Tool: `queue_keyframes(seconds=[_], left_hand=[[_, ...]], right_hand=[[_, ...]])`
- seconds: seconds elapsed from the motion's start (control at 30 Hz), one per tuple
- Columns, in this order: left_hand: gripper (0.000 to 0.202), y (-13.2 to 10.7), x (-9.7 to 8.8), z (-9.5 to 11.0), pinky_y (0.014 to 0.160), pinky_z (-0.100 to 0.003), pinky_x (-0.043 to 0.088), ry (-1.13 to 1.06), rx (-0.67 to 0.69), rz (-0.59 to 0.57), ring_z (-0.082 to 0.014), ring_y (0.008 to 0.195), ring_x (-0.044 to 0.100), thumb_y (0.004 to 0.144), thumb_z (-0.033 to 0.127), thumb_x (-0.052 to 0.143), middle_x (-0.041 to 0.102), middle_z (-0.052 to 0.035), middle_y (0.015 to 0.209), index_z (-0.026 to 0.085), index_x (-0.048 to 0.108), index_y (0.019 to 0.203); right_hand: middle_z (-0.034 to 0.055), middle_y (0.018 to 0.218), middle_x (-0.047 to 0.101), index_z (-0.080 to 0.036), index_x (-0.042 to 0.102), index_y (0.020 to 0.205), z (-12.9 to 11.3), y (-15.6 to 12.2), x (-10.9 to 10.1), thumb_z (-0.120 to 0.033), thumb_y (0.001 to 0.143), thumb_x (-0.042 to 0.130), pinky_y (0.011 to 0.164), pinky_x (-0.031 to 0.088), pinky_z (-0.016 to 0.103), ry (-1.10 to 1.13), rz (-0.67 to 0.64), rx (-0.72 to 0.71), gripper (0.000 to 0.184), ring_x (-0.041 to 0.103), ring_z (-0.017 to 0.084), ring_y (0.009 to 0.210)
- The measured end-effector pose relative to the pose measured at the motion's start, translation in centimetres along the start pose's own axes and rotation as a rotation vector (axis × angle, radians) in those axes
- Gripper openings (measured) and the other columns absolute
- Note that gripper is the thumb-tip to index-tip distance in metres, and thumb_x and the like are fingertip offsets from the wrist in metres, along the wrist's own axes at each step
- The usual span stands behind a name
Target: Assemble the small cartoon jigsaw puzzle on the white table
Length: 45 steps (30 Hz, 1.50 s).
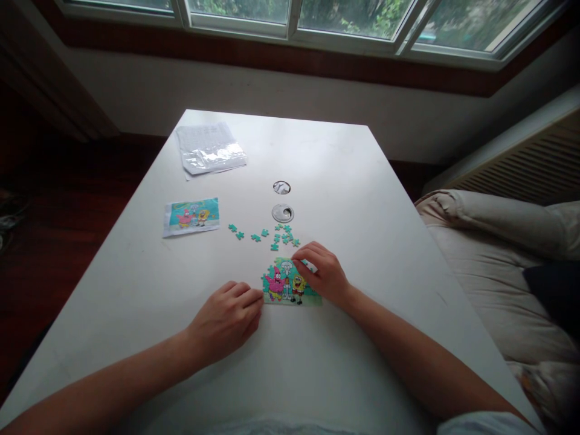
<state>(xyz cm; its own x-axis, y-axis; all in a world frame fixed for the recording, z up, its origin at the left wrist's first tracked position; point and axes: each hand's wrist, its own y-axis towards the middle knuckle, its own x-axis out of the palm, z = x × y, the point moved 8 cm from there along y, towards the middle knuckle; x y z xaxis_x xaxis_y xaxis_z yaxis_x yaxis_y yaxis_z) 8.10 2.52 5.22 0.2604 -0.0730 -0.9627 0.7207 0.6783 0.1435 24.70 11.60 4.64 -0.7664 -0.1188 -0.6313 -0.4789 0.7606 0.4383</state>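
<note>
A partly joined jigsaw puzzle lies flat on the white table, showing a pink starfish, a pale squid figure and a yellow sponge character. Its upper edge is uneven. My left hand rests on the tabletop with curled fingers, the tips against the puzzle's lower left edge. Over the upper right part, my right hand has thumb and forefinger pinched together at the top edge, on a jigsaw piece mostly hidden by the fingertips. Several loose green jigsaw pieces are scattered just beyond the puzzle.
A printed picture sheet of the same scene lies to the left. Papers in a clear plastic sleeve are at the far left. Two round cable holes pierce the table. A beige cushioned seat stands on the right.
</note>
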Motion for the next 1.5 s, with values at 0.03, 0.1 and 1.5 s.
queue_keyframes(seconds=[0.03, 0.1, 1.5], left_hand=[[0.018, 0.0, -0.1, 0.0, 0.082, -0.036, 0.047, -0.005, 0.001, 0.020, -0.0182, 0.086, 0.061, 0.099, 0.017, 0.049, 0.069, -0.0055, 0.097, 0.017, 0.067, 0.100], [0.018, -0.1, -0.2, 0.0, 0.078, -0.035, 0.047, -0.008, 0.001, 0.058, -0.0179, 0.082, 0.061, 0.099, 0.018, 0.049, 0.069, -0.0047, 0.093, 0.017, 0.067, 0.098], [0.039, -1.4, 3.2, 1.7, 0.113, -0.049, 0.041, 0.036, 0.027, 0.052, -0.0313, 0.137, 0.048, 0.096, 0.027, 0.051, 0.051, -0.0148, 0.148, 0.015, 0.057, 0.133]], right_hand=[[0.0042, 0.086, 0.068, -0.023, 0.065, 0.091, 0.6, 0.0, -0.5, -0.020, 0.095, 0.059, 0.079, 0.049, 0.035, -0.003, 0.041, 0.025, 0.008, 0.060, 0.019, 0.083], [0.0031, 0.083, 0.067, -0.023, 0.065, 0.089, 1.8, 0.0, -1.4, -0.021, 0.095, 0.059, 0.076, 0.048, 0.034, -0.012, 0.114, 0.087, 0.009, 0.060, 0.018, 0.080], [0.0052, 0.096, 0.067, -0.019, 0.065, 0.094, 0.7, 12.8, 11.2, -0.018, 0.087, 0.069, 0.084, 0.036, 0.031, -0.273, -0.422, -0.060, 0.008, 0.054, 0.020, 0.092]])
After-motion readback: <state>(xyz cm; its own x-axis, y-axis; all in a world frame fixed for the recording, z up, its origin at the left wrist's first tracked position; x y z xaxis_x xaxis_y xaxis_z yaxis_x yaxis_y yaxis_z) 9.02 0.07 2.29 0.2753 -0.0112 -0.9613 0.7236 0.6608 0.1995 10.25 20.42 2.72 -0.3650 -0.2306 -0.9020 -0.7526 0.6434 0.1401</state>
